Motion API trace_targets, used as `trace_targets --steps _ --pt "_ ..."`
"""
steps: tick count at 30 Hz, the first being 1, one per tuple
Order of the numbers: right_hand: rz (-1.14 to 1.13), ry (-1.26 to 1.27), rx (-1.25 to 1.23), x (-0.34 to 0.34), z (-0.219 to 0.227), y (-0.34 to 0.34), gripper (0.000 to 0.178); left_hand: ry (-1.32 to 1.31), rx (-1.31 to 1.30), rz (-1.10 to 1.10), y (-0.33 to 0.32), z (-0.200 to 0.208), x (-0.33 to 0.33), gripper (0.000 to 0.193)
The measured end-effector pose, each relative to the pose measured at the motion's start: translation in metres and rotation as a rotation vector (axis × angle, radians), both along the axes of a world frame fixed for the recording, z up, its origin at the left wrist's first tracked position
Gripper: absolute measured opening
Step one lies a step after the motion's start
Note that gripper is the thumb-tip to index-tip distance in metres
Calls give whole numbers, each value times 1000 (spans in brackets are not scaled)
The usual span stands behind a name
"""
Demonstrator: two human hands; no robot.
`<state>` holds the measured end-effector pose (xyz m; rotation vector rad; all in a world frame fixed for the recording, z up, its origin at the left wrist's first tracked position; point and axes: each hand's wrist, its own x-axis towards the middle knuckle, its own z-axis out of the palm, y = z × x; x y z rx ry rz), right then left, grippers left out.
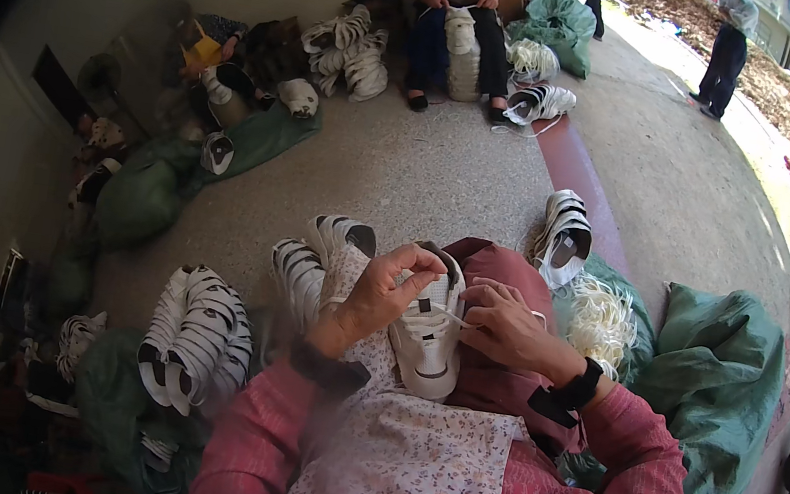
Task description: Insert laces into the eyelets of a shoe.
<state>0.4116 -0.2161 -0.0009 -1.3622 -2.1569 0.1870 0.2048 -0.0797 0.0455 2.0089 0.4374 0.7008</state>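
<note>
In the head view, we look down on a white shoe (426,365) in the person's lap, toe towards the body, against a floral apron (425,464). The left hand (387,291) bends thumb and fingers together above the shoe; we cannot tell if they grip anything. The right hand (510,329) pinches a white lace (449,316) beside it. We judge the shoe light, soft-sided, firmer underneath, best steadied by its sole edges; the lace looks limp, easiest near its end.

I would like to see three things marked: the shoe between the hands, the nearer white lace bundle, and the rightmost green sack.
Shoe (426,330): head view, on its laced upper.
White lace bundle (602,322): head view, on middle strands.
Green sack (714,383): head view, on its cloth side.
</note>
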Motion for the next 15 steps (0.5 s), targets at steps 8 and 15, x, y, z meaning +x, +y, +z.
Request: trace_targets --steps 8,15 --pt "54 1669 -411 36 -1 -34 32 132 -157 -6 16 -36 10 13" --pt "237 2536 -88 112 -56 -73 22 283 -230 -93 31 -36 17 13"
